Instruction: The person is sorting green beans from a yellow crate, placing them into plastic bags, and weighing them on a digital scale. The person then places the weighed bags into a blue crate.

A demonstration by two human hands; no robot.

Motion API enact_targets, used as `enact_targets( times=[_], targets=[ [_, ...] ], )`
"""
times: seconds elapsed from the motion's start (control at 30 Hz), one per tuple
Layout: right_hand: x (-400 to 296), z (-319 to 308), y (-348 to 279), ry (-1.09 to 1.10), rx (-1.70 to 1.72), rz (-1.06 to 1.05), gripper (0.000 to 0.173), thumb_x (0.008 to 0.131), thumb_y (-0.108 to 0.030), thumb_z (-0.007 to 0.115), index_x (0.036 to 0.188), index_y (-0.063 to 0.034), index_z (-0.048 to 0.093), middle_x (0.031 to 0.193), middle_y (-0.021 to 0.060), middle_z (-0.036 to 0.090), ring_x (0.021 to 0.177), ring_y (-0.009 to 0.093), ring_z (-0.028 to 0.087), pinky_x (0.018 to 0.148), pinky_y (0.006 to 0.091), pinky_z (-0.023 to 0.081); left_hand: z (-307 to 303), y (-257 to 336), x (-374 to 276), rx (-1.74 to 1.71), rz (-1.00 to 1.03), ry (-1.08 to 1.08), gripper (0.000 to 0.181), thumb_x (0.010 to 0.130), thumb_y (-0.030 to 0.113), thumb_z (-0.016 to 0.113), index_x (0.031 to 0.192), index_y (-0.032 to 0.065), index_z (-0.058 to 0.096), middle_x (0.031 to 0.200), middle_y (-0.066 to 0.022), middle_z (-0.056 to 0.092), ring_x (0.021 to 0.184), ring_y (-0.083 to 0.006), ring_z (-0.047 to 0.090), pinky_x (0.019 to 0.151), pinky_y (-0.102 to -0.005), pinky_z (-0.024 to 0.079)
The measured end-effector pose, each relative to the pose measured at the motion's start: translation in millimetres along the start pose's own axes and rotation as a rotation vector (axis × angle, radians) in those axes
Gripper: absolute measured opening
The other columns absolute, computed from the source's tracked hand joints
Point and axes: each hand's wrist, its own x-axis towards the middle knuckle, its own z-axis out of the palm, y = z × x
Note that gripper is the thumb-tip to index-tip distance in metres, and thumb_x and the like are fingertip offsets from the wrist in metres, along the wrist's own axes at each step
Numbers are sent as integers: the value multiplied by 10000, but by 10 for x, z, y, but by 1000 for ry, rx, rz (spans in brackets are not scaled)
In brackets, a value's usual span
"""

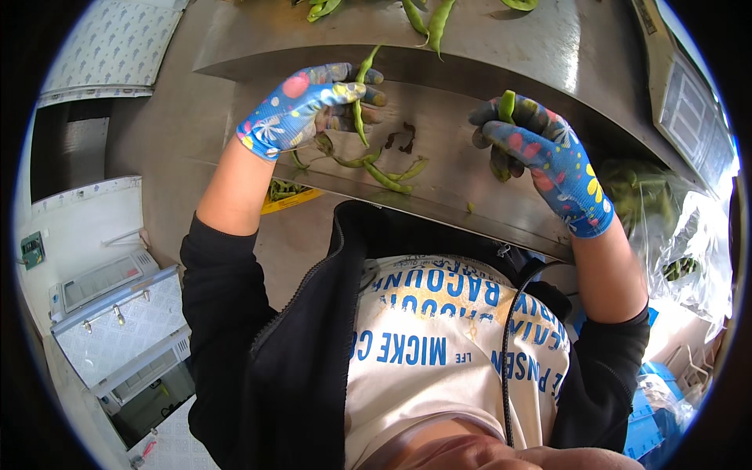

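Observation:
Both of my hands wear blue patterned work gloves with dirty fingertips. My left hand [320, 103] pinches a slim green bean pod [360, 117] between thumb and fingers over the metal worktop. On the right, my right hand [537, 147] holds a green bean pod [506, 107], its end sticking up past the thumb; a bit of green also shows beneath the fingers. Between and below the hands, several bean pods [385, 177] lie on the lower metal surface, near a dark shrivelled scrap [406, 138].
More bean pods [437, 26] lie on the raised metal shelf [499, 44] ahead. A clear plastic bag [652, 205] with green contents is at the right, below a digital display [690, 100]. A yellow-edged container [291, 201] of beans stands below the worktop's edge.

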Motion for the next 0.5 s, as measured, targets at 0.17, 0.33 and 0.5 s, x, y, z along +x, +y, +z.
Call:
enact_targets(
  times=[0.17, 0.33, 0.5],
  targets=[
    [-21, 82, 15, 72, 36, -77, 337, 901, -115, 643, 1218, -15, 594, 1149, 99, 652, 976, 139, 625, 765, 239, 501, -43, 39, 7, 94, 27, -67, 421, 955, 203, 533, 1310, -23, 519, 1144, -162, 648, 987, -276, 673, 783, -335, 565],
    [-43, 49, -84, 182, 9, -244, 323, 896, -82, 622, 1208, 0, 598, 1118, 73, 664, 954, 140, 629, 767, 247, 502, 423, -114, 310, 1323, 680, -33, 499, 877, 392, 640, 1225, 37, 592, 1151, -188, 633, 1089, -332, 602, 952, -395, 477],
    [-74, 7, -160, 319, -81, -359, 424, 867, -284, 641, 1184, -3, 619, 1024, 86, 666, 769, 109, 555, 653, 228, 398, 1656, -834, 1268, 1323, 872, -546, 445, 742, 163, 707, 1180, 185, 635, 1220, -159, 566, 1115, -341, 555, 923, -448, 468]
  ],
)
